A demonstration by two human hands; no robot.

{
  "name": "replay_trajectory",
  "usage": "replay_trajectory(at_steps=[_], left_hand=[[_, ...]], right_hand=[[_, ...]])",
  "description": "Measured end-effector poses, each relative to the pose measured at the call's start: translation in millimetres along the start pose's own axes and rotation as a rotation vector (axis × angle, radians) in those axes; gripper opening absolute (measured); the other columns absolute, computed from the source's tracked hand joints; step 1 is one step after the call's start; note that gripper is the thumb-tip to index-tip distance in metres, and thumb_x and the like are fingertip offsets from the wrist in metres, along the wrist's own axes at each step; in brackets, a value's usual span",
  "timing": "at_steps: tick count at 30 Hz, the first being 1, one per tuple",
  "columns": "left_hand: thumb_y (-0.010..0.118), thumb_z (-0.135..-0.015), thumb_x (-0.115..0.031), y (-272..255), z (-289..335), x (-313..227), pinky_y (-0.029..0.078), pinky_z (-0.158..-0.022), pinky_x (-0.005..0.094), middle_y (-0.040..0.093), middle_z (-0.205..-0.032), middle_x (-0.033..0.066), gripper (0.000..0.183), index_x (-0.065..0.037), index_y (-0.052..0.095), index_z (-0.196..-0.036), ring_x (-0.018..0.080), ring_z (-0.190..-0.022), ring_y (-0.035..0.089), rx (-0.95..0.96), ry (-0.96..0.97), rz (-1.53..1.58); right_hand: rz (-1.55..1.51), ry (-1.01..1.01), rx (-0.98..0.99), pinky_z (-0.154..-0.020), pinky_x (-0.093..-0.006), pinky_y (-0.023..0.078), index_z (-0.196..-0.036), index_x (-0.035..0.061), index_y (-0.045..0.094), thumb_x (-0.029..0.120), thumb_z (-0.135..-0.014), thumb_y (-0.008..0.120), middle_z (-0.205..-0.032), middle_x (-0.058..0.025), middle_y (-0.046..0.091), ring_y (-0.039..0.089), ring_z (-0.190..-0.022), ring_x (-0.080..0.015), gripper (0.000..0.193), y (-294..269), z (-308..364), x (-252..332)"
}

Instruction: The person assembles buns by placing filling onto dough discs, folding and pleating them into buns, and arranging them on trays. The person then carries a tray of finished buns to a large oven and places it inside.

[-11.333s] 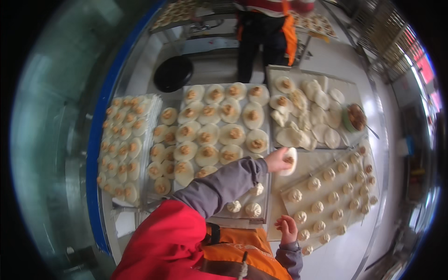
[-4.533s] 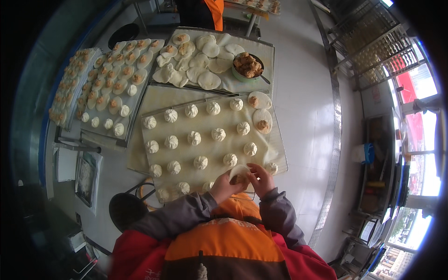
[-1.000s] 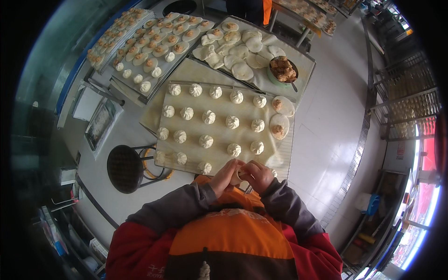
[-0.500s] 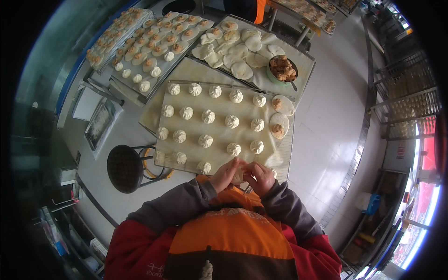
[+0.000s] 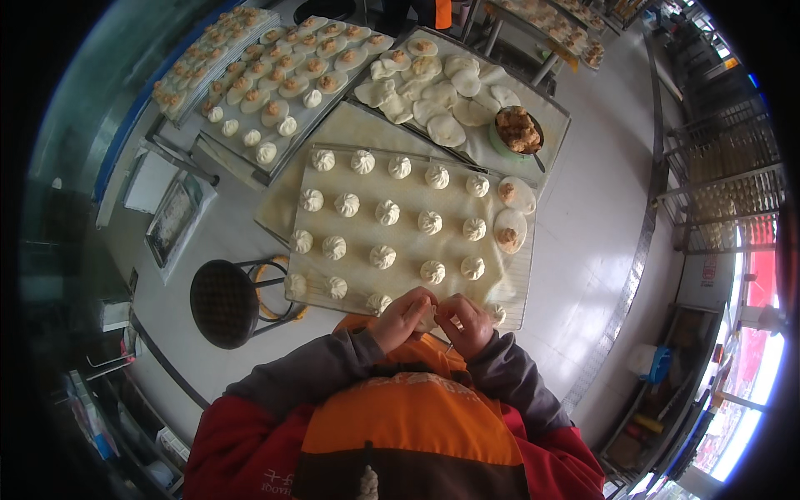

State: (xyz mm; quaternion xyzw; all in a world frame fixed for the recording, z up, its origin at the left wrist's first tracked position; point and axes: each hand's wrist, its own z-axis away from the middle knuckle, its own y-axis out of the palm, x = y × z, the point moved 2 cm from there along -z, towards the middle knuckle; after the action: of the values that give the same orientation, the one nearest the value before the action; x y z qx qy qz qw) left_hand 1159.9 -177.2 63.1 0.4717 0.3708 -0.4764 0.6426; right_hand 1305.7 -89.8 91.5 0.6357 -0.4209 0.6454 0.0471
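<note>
Close to my body, over the near edge of the tray, my left hand point(image 5: 402, 320) cups a pale dough bun point(image 5: 427, 320). My right hand point(image 5: 467, 323) pinches its dough at the top with closed fingers. Much of this bun is hidden by the hands. Rows of pleated buns point(image 5: 387, 212) sit on the cloth-lined tray point(image 5: 358, 275) beyond them. Along the tray's right side lie two flat dough wrappers point(image 5: 522, 222) with lumps of brownish filling point(image 5: 507, 240) on them. One more bun point(image 5: 495, 313) rests just right of my right hand.
Behind the tray are loose dough wrappers point(image 5: 446, 130) and a green bowl point(image 5: 498, 142) of filling with a utensil handle sticking out. Trays of filled wrappers point(image 5: 293, 86) stand at the far left. A black round stool point(image 5: 223, 303) is at the left; metal racks point(image 5: 725, 200) line the right.
The view has shifted slightly, so the tray and bowl appear farther right. Both hands stay together at the bun, and my right fingers have shifted a little along its top.
</note>
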Motion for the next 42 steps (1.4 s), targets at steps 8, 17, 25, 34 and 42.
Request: replay_trajectory(at_steps=[8,17,25,34,42], left_hand=[[0.037,-0.098,-0.058,-11.0,-5.4,10.0,0.038,-0.043,0.0205,0.058,-0.071,0.0008,0.05,-0.012,0.055,-0.101,0.0078,-0.053,0.053,0.025,-0.352,0.262],[0.04,-0.091,-0.068,-5.4,-1.0,12.1,0.038,-0.043,0.0215,0.06,-0.072,0.0002,0.057,-0.014,0.058,-0.096,0.0097,-0.054,0.054,0.115,-0.847,0.449],[0.038,-0.1,-0.051,25.5,-7.5,25.5,0.043,-0.043,0.024,0.056,-0.071,0.0032,0.045,-0.009,0.053,-0.097,0.0116,-0.054,0.056,-0.1,-0.379,0.414],[0.036,-0.102,-0.046,51.5,-24.9,41.2,0.046,-0.048,0.0253,0.056,-0.073,0.0021,0.041,-0.009,0.051,-0.101,0.0118,-0.058,0.056,-0.002,-0.425,0.418],[0.049,-0.099,-0.042,83.0,-108.6,48.7,0.053,-0.079,0.0294,0.058,-0.111,0.0061,0.046,-0.005,0.046,-0.126,0.0147,-0.101,0.059,-0.019,-0.28,0.258]], right_hand=[[0.069,-0.158,-0.047,-0.058,-0.0369,0.051,-0.089,0.0007,0.059,-0.003,-0.079,0.062,-0.079,-0.0108,0.06,0.062,-0.067,-0.0277,0.011,9.9,-6.1,-0.8],[-0.119,-0.006,0.125,-0.064,-0.0344,0.051,-0.091,0.0031,0.061,0.001,-0.077,0.07,-0.084,-0.0114,0.061,0.063,-0.074,-0.0277,0.017,8.7,7.5,-4.1],[-0.193,0.266,0.062,-0.064,-0.0306,0.051,-0.088,0.0042,0.061,0.001,-0.075,0.073,-0.087,-0.0101,0.06,0.062,-0.072,-0.0236,0.018,0.9,27.0,-9.1],[0.121,0.043,-0.077,-0.069,-0.0361,0.052,-0.098,0.004,0.06,0.01,-0.071,0.077,-0.094,-0.0117,0.06,0.062,-0.081,-0.0285,0.032,-26.2,40.3,-7.6],[-0.133,0.457,-0.291,-0.086,-0.0354,0.051,-0.121,0.0031,0.057,0.0,-0.066,0.075,-0.114,-0.0146,0.06,0.061,-0.101,-0.0315,0.058,-80.5,61.5,-98.6]])
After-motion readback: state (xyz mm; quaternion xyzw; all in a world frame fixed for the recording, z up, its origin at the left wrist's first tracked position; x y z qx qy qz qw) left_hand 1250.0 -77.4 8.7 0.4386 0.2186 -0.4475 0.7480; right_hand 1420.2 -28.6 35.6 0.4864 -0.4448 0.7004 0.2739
